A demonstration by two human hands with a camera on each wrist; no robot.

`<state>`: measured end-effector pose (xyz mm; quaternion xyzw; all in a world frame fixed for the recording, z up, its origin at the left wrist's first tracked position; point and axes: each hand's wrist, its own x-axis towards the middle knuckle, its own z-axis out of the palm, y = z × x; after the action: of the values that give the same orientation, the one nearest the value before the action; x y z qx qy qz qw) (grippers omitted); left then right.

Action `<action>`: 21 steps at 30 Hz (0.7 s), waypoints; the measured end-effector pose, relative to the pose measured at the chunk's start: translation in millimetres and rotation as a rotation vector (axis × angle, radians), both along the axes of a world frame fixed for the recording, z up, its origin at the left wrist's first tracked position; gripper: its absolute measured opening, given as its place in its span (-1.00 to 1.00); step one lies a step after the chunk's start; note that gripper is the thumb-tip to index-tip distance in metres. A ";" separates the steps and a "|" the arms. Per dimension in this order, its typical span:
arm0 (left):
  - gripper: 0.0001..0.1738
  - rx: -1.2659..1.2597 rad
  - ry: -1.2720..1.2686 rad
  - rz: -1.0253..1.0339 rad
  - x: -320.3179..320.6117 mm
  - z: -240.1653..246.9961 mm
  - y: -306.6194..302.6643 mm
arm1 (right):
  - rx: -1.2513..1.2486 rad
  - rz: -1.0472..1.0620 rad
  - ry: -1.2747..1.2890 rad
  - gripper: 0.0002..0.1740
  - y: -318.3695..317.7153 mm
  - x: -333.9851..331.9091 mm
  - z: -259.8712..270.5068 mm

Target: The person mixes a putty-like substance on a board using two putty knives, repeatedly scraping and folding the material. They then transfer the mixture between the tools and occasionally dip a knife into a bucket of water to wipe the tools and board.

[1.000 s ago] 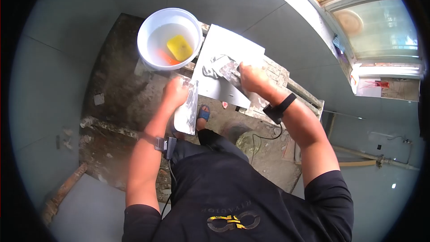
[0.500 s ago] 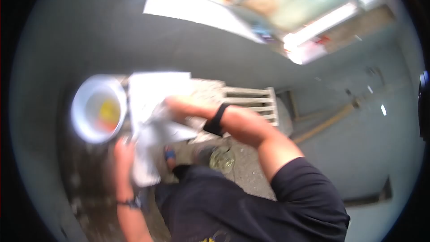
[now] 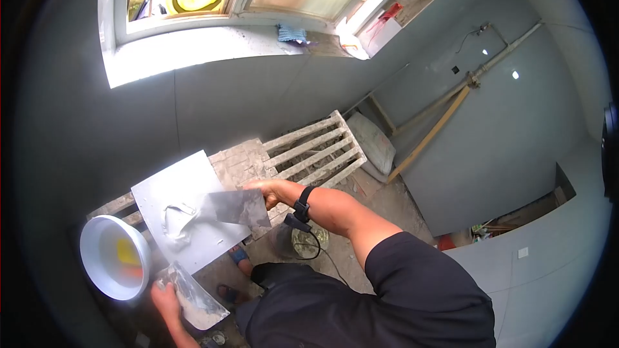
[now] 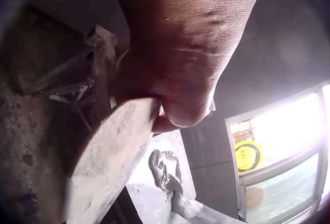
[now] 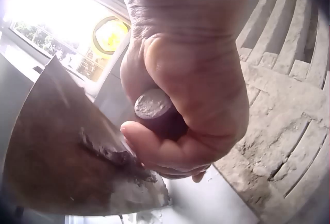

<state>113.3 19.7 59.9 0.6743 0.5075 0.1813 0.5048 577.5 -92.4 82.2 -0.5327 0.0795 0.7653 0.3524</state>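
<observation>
My right hand (image 3: 271, 193) grips the round handle of a plastering trowel, its fingers curled around the handle in the right wrist view. That trowel's grey blade (image 3: 242, 208) overlaps the lower right part of a white board (image 3: 187, 177). A lump of white paste (image 3: 178, 220) sits on the board, left of the blade. My left hand (image 3: 166, 301) holds a second trowel (image 3: 198, 303) below the board's lower left corner. In the left wrist view its blade (image 4: 116, 154) is smeared with whitish residue, and my hand hides the handle.
A white bucket (image 3: 88, 251) with a yellow sponge (image 3: 127, 252) stands left of the board. The board lies on a slatted wooden bench (image 3: 313, 148). Behind are a grey wall and a window sill (image 3: 193, 45). A pale sack (image 3: 373, 143) rests beyond the bench.
The head view has swung toward the window. The right trowel's blade has moved from over the paste to the board's lower right part. Both hands keep their trowels.
</observation>
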 end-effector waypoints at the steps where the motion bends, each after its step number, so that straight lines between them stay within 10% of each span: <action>1: -0.67 0.001 -0.032 -0.001 1.5 -4.2 0.4 | 0.018 -0.008 0.008 -0.80 -2.5 4.8 -5.9; 5: -0.65 -0.114 0.338 -0.004 20.3 48.8 -0.3 | 0.088 0.044 -0.008 -0.80 1.8 23.2 -10.9; 16: -0.68 -0.009 0.047 0.179 13.8 26.6 -12.8 | 0.131 0.386 0.049 -0.78 109.9 -1.0 -3.0; 21: -0.72 0.037 0.041 0.196 14.5 29.4 -13.5 | 0.310 1.125 -1.009 -0.60 139.2 -96.9 127.8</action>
<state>127.8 6.2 89.3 0.6342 0.5778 0.2256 0.4616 480.6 46.8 210.0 -0.7220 -0.4816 0.4960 -0.0258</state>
